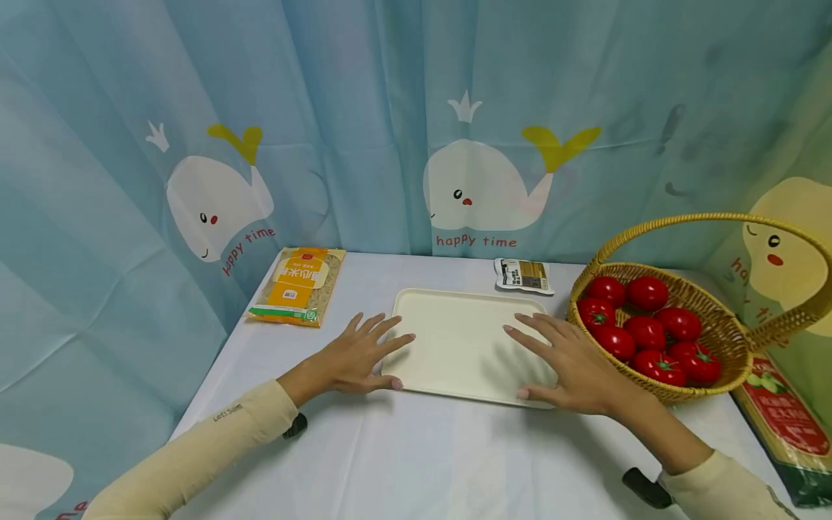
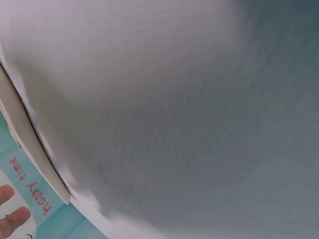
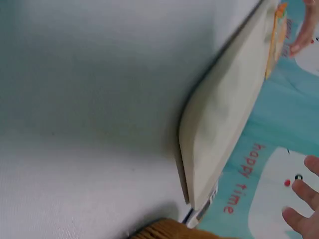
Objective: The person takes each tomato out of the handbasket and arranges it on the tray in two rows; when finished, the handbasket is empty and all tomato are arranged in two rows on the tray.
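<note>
A cream rectangular tray (image 1: pixel 464 347) lies flat on the white-covered table. My left hand (image 1: pixel 364 355) is over its left edge with fingers spread and straight, holding nothing. Over the tray's right edge hovers my right hand (image 1: pixel 575 368), its fingers likewise spread and nothing in its grasp. Only fingertips of the left hand (image 2: pixel 15 219) appear in the left wrist view. In the right wrist view the tray (image 3: pixel 224 114) shows from the side, with fingers of the right hand (image 3: pixel 304 199) at the edge.
A yellow wicker basket (image 1: pixel 728 339) of several red tomatoes (image 1: pixel 646 332) stands right of the tray. Behind the tray lies a small white-and-brown packet (image 1: pixel 523 276). An orange-labelled grain bag (image 1: pixel 299 287) is at back left; a red-and-green package (image 1: pixel 786 426) is at far right.
</note>
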